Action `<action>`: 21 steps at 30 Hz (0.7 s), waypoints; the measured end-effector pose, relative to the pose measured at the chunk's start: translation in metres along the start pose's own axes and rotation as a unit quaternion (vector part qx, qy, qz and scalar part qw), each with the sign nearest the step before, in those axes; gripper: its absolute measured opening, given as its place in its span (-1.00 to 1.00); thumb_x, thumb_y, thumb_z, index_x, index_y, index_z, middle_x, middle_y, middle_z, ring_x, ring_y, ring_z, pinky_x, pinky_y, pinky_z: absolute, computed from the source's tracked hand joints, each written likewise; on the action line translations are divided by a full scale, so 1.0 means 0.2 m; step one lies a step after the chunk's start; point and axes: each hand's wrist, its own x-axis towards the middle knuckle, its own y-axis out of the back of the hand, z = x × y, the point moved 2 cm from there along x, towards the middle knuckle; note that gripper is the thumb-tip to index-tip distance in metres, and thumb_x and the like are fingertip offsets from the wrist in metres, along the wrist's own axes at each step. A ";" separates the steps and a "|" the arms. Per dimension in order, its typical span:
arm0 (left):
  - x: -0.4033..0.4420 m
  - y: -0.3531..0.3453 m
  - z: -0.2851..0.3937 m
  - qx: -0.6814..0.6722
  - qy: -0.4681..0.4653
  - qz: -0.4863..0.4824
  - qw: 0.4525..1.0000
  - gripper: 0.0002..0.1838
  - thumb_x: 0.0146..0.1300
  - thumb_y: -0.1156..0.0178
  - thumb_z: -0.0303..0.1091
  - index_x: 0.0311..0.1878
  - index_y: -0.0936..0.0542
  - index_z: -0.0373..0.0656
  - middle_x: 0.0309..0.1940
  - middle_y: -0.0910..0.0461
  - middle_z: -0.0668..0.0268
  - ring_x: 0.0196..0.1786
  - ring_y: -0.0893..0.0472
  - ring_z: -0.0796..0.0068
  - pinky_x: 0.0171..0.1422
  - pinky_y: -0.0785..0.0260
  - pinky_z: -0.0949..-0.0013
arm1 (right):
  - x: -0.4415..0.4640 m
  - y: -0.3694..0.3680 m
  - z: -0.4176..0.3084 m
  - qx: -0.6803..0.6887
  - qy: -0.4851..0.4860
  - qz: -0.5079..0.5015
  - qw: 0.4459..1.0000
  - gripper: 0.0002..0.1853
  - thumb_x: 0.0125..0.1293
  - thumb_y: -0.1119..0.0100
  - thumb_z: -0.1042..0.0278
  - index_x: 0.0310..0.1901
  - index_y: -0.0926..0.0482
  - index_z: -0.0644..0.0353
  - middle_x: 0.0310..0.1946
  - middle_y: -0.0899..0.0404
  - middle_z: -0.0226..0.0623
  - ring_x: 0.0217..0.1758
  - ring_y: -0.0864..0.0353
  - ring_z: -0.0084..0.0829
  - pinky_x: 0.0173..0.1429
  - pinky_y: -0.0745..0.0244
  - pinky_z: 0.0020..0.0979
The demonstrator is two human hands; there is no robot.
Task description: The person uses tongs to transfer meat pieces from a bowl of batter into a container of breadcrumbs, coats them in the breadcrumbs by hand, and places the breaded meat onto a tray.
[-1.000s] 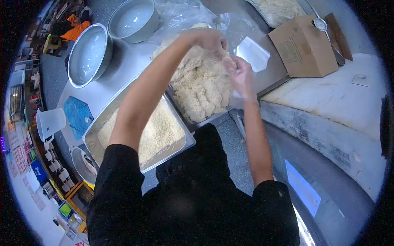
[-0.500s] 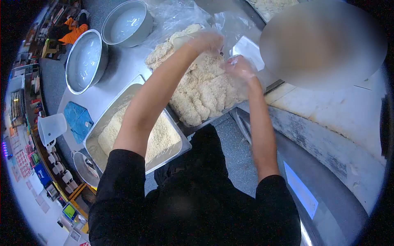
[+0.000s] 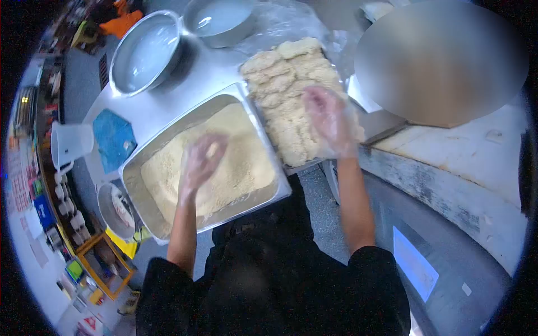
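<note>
no readable text or labels

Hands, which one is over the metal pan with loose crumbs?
The left hand: it is over the pan of loose crumbs. The right hand is over the lumpy coated pieces beside it.

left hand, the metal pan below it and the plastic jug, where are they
Left hand (image 3: pixel 201 161), head view: middle of the hand.
Metal pan (image 3: pixel 246 203), head view: its bare near wall.
Plastic jug (image 3: pixel 71 142), head view: side of its body.
</note>
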 end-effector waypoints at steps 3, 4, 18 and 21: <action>-0.57 0.13 -0.27 0.049 0.085 0.020 0.995 -0.88 0.30 -0.32 -0.31 -0.15 -0.72 -0.06 -0.19 -0.75 0.17 -0.15 -0.74 0.07 -0.06 -0.59 0.13 | -0.13 -0.49 -0.31 -0.058 0.027 -0.242 0.968 -0.84 0.37 -0.16 0.51 -0.08 -0.67 0.27 -0.15 -0.72 -0.15 -0.06 -0.72 -0.31 0.12 -0.61 -0.31; -0.74 0.17 -0.33 0.062 0.122 0.016 0.990 -0.89 0.30 -0.32 -0.32 -0.14 -0.71 -0.06 -0.19 -0.75 0.17 -0.15 -0.73 0.05 -0.06 -0.59 0.12 | -0.23 -0.69 -0.24 -0.044 0.076 -0.283 0.955 -0.84 0.38 -0.17 0.49 -0.06 -0.67 0.27 -0.13 -0.72 -0.17 -0.02 -0.71 -0.31 0.14 -0.61 -0.30; -1.55 0.55 -0.64 0.025 0.247 0.215 0.945 -0.82 0.28 -0.36 -0.34 -0.09 -0.73 -0.15 -0.18 -0.74 0.13 -0.10 -0.72 0.05 0.03 -0.55 0.13 | -0.72 -2.18 -0.14 -0.458 0.046 -0.761 0.457 -0.48 0.44 -0.06 -0.12 0.00 -0.71 0.23 0.07 -0.68 -0.02 0.14 -0.65 -0.06 0.20 -0.53 -0.07; -1.53 0.62 -0.66 0.028 0.233 0.198 0.952 -0.79 0.29 -0.34 -0.31 -0.05 -0.72 -0.12 -0.16 -0.73 0.13 -0.08 -0.70 0.05 0.04 -0.54 0.10 | -0.74 -2.11 -0.15 -0.414 0.056 -0.731 0.540 -0.56 0.37 -0.20 0.02 0.00 -0.69 0.28 0.00 -0.71 -0.01 0.05 -0.68 -0.02 0.11 -0.58 -0.12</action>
